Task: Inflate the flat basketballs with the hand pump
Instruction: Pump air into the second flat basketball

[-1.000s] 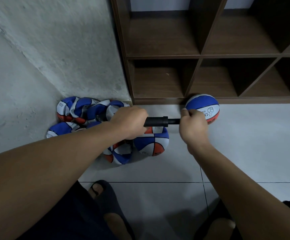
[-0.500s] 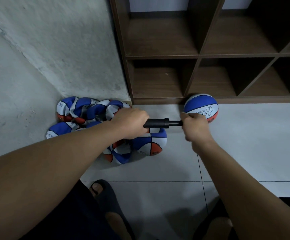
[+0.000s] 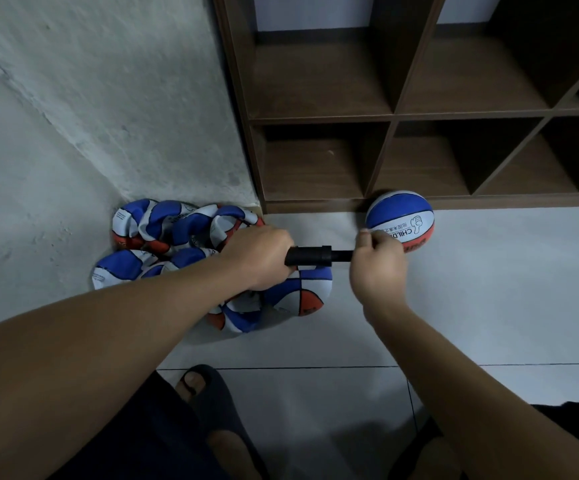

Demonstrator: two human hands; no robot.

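The pump [image 3: 310, 255] lies level between the two hands, its long axis running left to right, barrel toward the left and thin end toward the right. The left hand [image 3: 258, 259] is curled round the barrel's left end. The right hand [image 3: 376, 261] pinches the thin end, fingers folded over it, so what sits at the tip cannot be told.

The round ball [image 3: 399, 220] rests on the floor [image 3: 489, 289] just beyond the right hand, against the base of the shelf [image 3: 315, 204]. The right hand is the nearer one. The flat balls [image 3: 184, 230] are heaped in the corner under and behind the left hand, so the next one lies on the barrel side.
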